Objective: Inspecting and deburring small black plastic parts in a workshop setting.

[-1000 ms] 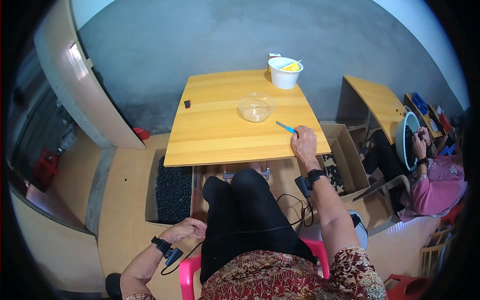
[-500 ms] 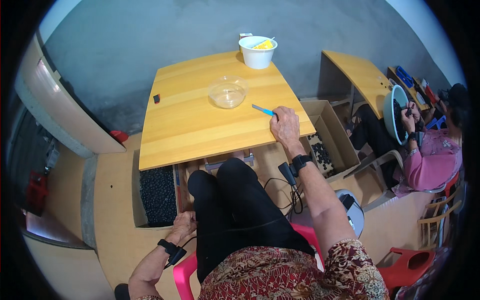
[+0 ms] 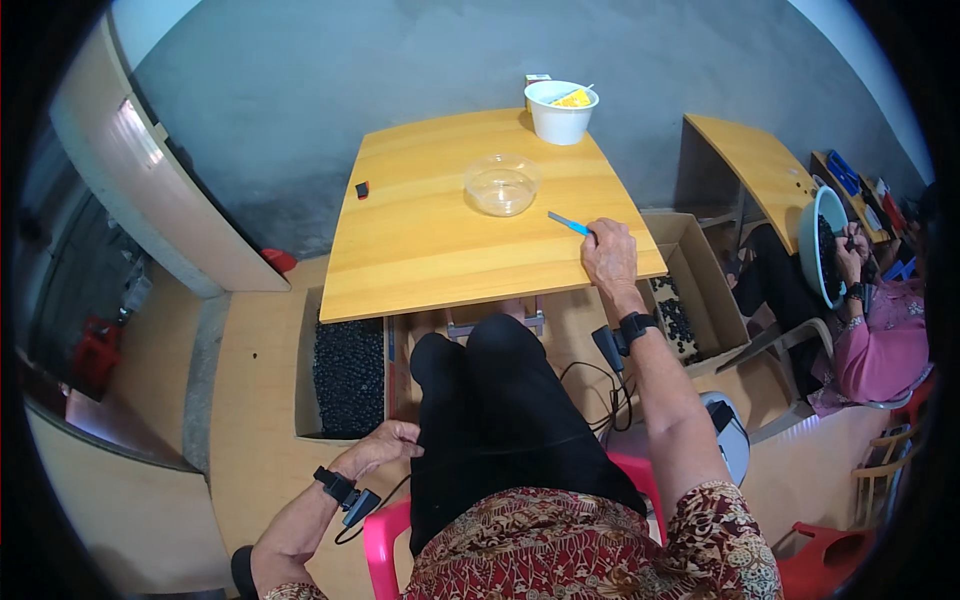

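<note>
My right hand (image 3: 610, 254) rests near the right front corner of the wooden table (image 3: 430, 240). It is closed round the handle of a small blue-handled knife (image 3: 568, 223), whose blade points to the far left. Just beyond the blade stands a clear, round plastic bowl (image 3: 502, 188); nothing shows in it. My left hand (image 3: 384, 446) is low beside my left thigh, fingers loosely stretched and apart, with nothing visible in it. Close to it on the floor, a cardboard box (image 3: 306, 400) is filled with small black pieces (image 3: 348, 375).
A white tub (image 3: 562, 125) with a yellow packet stands at the table's far edge. A small black-and-red object (image 3: 362, 190) lies at the left. Another cardboard box (image 3: 715, 300) with scattered black pieces sits right of the table. Beyond it, a person in pink (image 3: 885, 335) handles black pieces over a light-blue basin (image 3: 808, 245).
The whole view has shifted, with the table now farther right. My left hand has lifted from beside the box toward my thigh, its fingers loosening. My right hand keeps the knife on the table.
</note>
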The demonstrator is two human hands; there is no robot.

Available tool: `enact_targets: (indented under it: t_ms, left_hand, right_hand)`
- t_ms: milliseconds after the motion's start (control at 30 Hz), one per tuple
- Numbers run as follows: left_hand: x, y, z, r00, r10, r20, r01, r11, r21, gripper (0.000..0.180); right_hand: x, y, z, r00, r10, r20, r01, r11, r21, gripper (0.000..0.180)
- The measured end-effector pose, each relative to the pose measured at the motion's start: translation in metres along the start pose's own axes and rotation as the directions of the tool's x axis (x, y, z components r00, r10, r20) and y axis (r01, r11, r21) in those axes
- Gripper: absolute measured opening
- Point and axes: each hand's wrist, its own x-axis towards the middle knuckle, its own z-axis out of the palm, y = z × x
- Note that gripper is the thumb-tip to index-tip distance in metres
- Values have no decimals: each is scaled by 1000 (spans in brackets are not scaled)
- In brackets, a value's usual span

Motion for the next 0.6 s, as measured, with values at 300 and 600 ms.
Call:
enact_targets:
  t_ms: [300, 600]
  left_hand:
    - [8, -29, 0, 973, -138, 184, 190, 933, -306, 38]
    - [34, -30, 14, 968, 135, -212, -9, 861, 508, 16]
  right_hand:
    - [-3, -2, -2, 1000, 4, 4, -4, 1000, 14, 15]
    - [-2, -4, -5, 1000, -23, -2, 23, 1000, 12, 14]
